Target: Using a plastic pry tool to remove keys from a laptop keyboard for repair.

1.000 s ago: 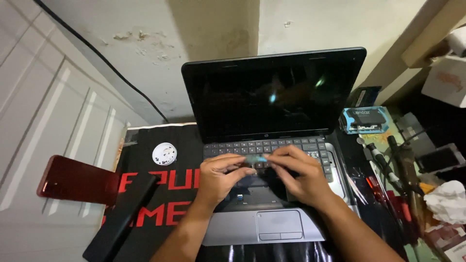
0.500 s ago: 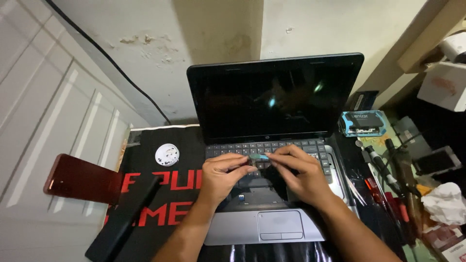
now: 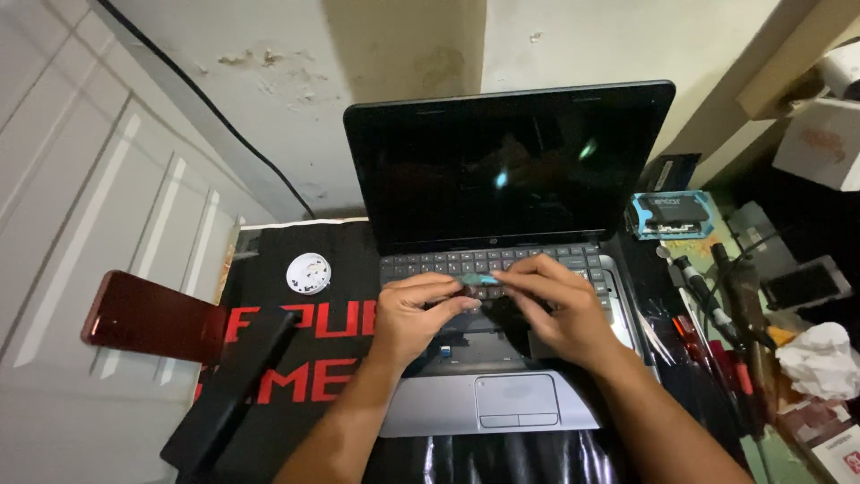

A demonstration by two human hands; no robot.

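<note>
An open laptop (image 3: 502, 179) with a dark screen stands on a black mat with red letters (image 3: 305, 358). Both my hands rest over its keyboard (image 3: 484, 262). My left hand (image 3: 417, 314) and my right hand (image 3: 551, 305) meet at the middle of the keyboard, pinching a small teal flat tool (image 3: 477, 280) between their fingertips. The keyboard looks partly lifted under my hands, with a dark gap below it. The silver palm rest and touchpad (image 3: 506, 399) lie just below my wrists.
A small white round dish (image 3: 308, 272) sits on the mat left of the laptop. A red phone-like slab (image 3: 148, 315) and a long black bar (image 3: 235, 390) lie at left. Screwdrivers and tools (image 3: 717, 332), a blue case (image 3: 670, 213) and crumpled tissue (image 3: 820, 358) crowd the right.
The view has shifted slightly. My hands stay at the keyboard's middle with the teal tool between them, barely moved.
</note>
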